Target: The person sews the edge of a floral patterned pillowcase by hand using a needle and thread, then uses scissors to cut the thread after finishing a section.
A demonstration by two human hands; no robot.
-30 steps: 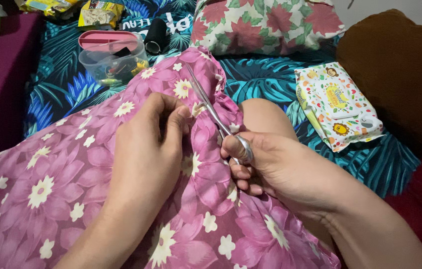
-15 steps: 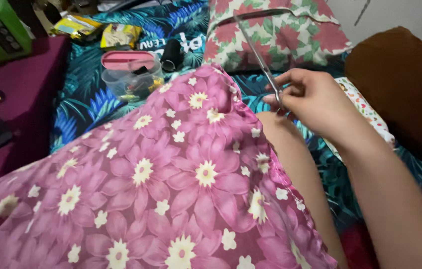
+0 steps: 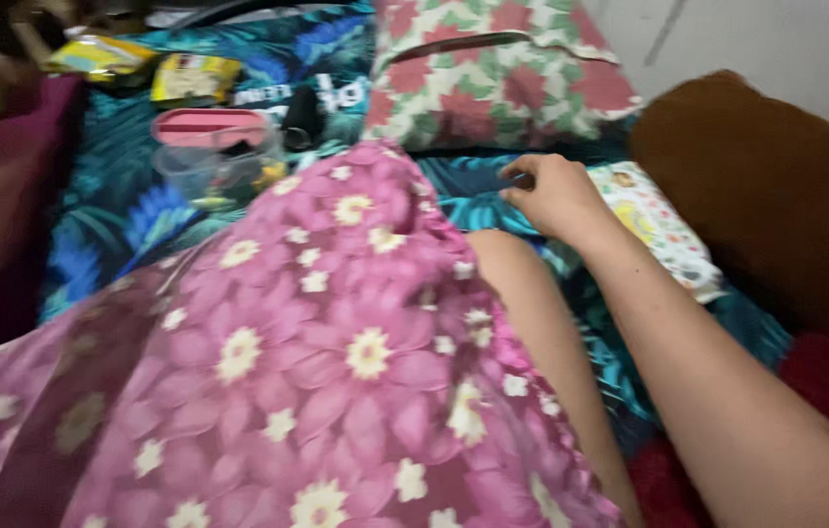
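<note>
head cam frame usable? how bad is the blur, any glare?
Head view: motion blur throughout, worst at the left edge, where shapes smear; the pink floral fabric has soft petal edges; the right hand is recognisable, but what it pinches is unclear; the clear container is hazy; lighting is even, with no strong glare.

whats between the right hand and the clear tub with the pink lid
In the head view, the top fold of the pink floral fabric lies between the right hand and the tub, over leaf-print bedding.
</note>
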